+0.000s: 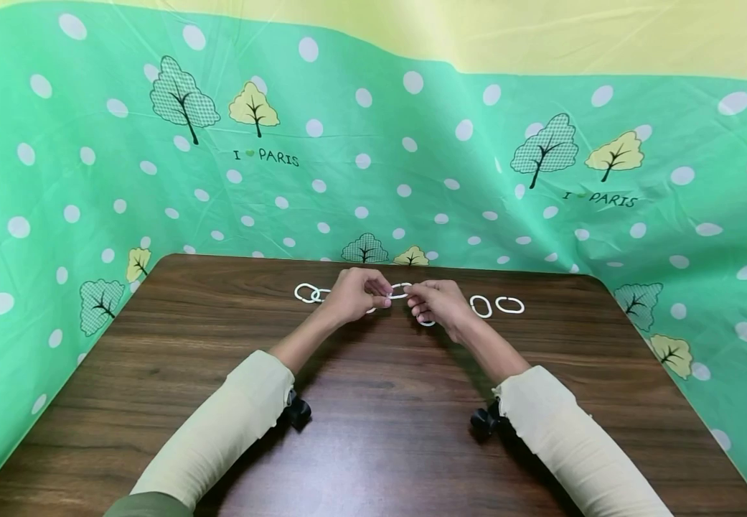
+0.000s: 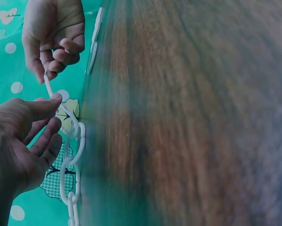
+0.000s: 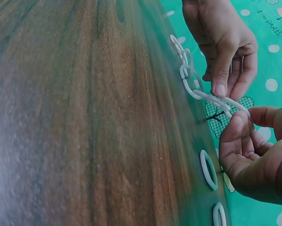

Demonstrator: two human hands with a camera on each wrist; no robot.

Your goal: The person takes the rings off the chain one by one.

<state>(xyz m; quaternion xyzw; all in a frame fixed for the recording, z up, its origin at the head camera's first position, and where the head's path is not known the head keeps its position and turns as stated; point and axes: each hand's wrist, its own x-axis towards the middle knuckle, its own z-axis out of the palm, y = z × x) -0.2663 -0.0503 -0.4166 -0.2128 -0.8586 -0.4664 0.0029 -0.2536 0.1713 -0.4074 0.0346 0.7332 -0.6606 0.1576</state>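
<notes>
A white open-sided chain link (image 1: pixel 397 296) is held between my two hands at the far side of the table. My left hand (image 1: pixel 354 293) pinches its left end between thumb and fingertips. The other end is pinched by my right hand (image 1: pixel 439 303), its remaining fingers curled in. In the left wrist view, joined white links of a chain (image 2: pixel 81 141) trail from the held link, below my left hand. Part of that chain (image 1: pixel 313 295) shows left of my left hand in the head view. Another link (image 1: pixel 427 324) peeks out under my right hand, mostly hidden.
Two separate white links, an upright oval (image 1: pixel 473 305) and a flatter one (image 1: pixel 509 311), lie right of my right hand. The brown wooden table (image 1: pixel 373 416) ends just beyond the hands. Behind it hangs a green dotted cloth (image 1: pixel 360 187) with trees printed on it.
</notes>
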